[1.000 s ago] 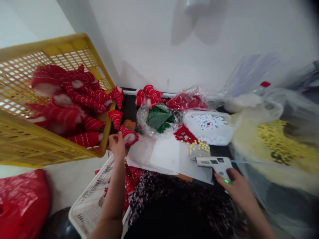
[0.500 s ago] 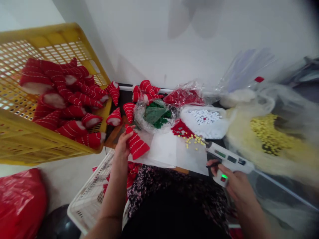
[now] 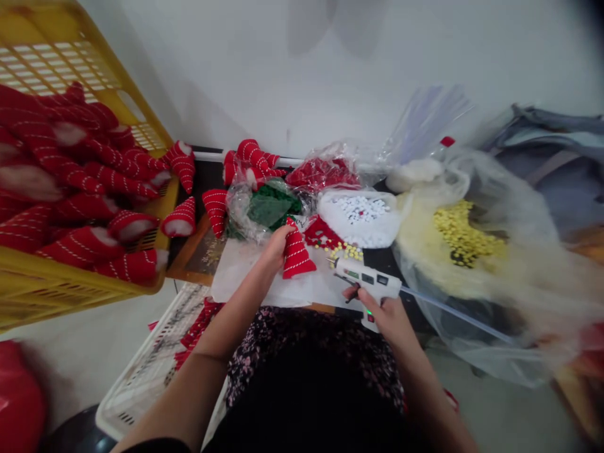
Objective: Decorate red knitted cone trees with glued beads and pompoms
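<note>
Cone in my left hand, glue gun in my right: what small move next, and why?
Perhaps ease the glue gun toward the cone: your left hand holds the cone over the paper, your right hand grips the gun, and its tip points cone-ward with a gap between.

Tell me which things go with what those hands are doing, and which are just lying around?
Seems part of it:
- red striped cone, in the left hand
- white glue gun, in the right hand
- yellow bits, near its tip
- similar red cones in the yellow crate

Probably just lying about:
- red bag on the floor
- grey bundle, far right
</note>
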`<action>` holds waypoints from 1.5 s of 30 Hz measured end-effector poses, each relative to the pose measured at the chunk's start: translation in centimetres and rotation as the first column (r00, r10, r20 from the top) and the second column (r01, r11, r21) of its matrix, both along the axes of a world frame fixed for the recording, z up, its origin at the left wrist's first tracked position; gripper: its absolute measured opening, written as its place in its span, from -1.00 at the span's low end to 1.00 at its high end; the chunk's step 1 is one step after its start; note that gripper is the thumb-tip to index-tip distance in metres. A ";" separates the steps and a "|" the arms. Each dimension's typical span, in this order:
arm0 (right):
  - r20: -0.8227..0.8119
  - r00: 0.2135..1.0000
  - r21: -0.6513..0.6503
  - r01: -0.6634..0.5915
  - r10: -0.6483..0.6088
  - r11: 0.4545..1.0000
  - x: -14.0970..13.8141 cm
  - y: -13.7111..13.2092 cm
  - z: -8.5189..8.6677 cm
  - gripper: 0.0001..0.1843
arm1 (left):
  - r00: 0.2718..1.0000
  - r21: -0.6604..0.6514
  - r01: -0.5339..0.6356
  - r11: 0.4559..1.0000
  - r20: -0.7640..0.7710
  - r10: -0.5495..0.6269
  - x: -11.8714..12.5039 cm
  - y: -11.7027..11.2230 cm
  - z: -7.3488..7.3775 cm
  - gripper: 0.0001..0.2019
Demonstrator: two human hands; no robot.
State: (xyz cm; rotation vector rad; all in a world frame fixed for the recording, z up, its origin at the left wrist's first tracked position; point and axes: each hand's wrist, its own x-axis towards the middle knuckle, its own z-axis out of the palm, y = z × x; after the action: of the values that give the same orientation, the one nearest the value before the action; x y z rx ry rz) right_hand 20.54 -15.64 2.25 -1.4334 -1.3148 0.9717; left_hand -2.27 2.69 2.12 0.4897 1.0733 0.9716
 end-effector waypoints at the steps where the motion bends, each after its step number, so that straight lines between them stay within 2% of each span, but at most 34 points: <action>1: 0.029 1.000 0.009 -0.005 0.005 1.000 0.0 -0.1 0.2 -0.50 | 1.000 0.041 0.000 0.999 0.018 -0.001 0.0 0.0 -0.3 -0.86; 5: 0.132 0.991 0.032 -0.031 0.026 0.999 -0.6 -0.3 1.2 -0.52 | 0.994 0.135 0.017 0.991 0.109 -0.031 -0.3 -0.7 -1.0 -0.75; 8: 0.186 0.981 0.081 -0.073 0.057 0.994 -1.6 -0.5 2.1 -0.59 | 0.987 0.170 -0.021 0.985 0.160 -0.007 -0.4 -1.4 -1.4 -0.67; 13: 0.251 0.965 0.104 -0.099 0.071 0.990 -3.2 -0.5 2.9 -0.64 | 0.986 0.249 0.007 0.969 0.161 -0.048 -0.3 -1.8 -1.9 -0.61; 20: 0.273 0.960 0.065 -0.079 0.059 0.995 -3.9 -0.4 2.9 -0.61 | 0.982 0.287 0.013 0.958 0.175 -0.065 -0.3 -2.0 -2.0 -0.58; 29: 0.274 0.960 0.044 -0.065 0.050 0.997 -3.6 -0.6 2.4 -0.62 | 0.986 0.259 -0.003 0.966 0.162 -0.040 -0.2 -2.1 -1.8 -0.60; 35: 0.396 0.917 0.097 -0.093 0.048 0.991 -2.9 -0.9 1.9 -0.66 | 0.987 0.226 -0.040 0.973 0.162 0.003 -0.2 -2.0 -1.7 -0.61; 39: 0.489 0.872 0.124 -0.086 0.014 0.989 -1.9 -1.0 2.1 -0.66 | 0.985 0.211 -0.007 0.977 0.171 -0.030 -0.5 -1.8 -1.7 -0.56; 42: 0.463 0.886 0.151 -0.032 -0.042 0.988 -1.8 -0.9 2.0 -0.65 | 0.983 0.219 0.003 0.976 0.180 -0.044 -0.5 -1.9 -1.8 -0.53; 45: 0.367 0.928 0.134 0.009 -0.059 0.991 -2.4 -0.4 1.9 -0.65 | 0.983 0.235 -0.008 0.972 0.182 -0.036 -0.3 -2.1 -1.7 -0.55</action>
State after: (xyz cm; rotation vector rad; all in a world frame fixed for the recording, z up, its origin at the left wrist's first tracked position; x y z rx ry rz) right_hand 18.14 -16.08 4.11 -1.5825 -1.5885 0.5939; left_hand -2.59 0.56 0.39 0.5871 0.7905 1.1156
